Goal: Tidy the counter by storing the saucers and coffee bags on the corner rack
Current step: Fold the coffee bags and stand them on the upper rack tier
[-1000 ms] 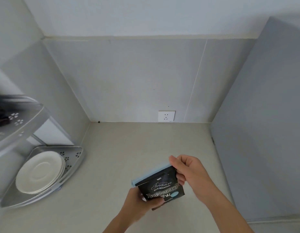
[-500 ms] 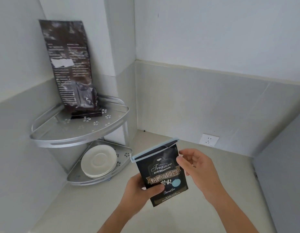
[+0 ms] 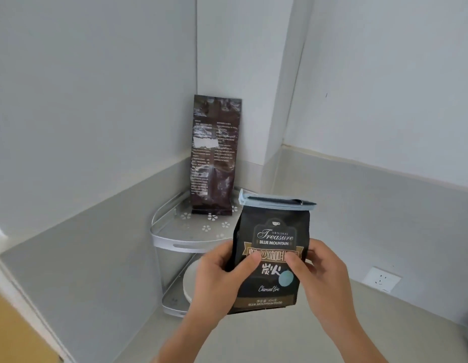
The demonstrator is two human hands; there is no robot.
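I hold a black coffee bag (image 3: 273,231) upright, its top folded under a pale blue clip, in front of the silver corner rack (image 3: 175,243). My left hand (image 3: 222,276) grips the bag's left edge and my right hand (image 3: 318,273) its right edge, thumbs on the label. A tall dark brown coffee bag (image 3: 214,155) stands on the rack's upper shelf, leaning into the wall corner. White saucers (image 3: 189,280) lie stacked on the lower shelf, mostly hidden behind my left hand and the bag.
Grey backsplash walls meet at the corner behind the rack. A white wall socket (image 3: 381,279) sits low on the right wall. The beige counter (image 3: 267,341) stretches beneath my forearms. A yellowish surface (image 3: 13,334) shows at the bottom left.
The view has swung left onto the corner rack. The black bag has risen and turned upright, close to the upper shelf, and both hands now hold it by its sides.
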